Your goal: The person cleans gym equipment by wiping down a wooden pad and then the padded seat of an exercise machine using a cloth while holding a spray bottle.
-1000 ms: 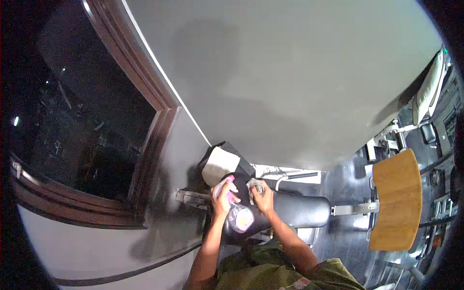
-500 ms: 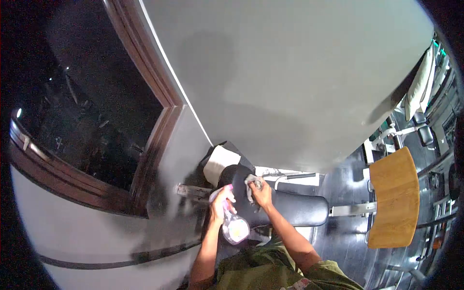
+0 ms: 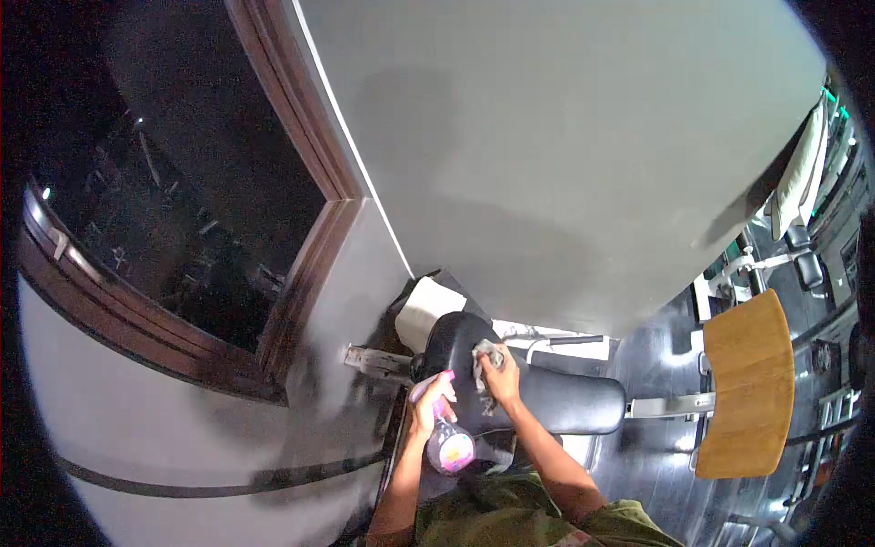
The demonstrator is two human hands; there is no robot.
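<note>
spray bottle (image 3: 452,451) held just off the near edge of the black padded surface (image 3: 576,401); left hand (image 3: 432,408) has fingers wrapped round its neck. likely light, smooth plastic, slippery if wet; grip at neck. grey cloth (image 3: 483,352) on the surface, bunched in right hand (image 3: 503,376) fingers; looks soft, limp, best balled up. count: 1 bottle, 1 cloth, 2 hands, 1 wooden panel (image 3: 747,387) right of the surface.

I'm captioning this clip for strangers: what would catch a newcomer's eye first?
Probably the pink-topped spray bottle in the left hand, low in the middle. Right of it, the right hand holds a crumpled cloth over the black bench. The curved wooden board stands out at the right.
</note>
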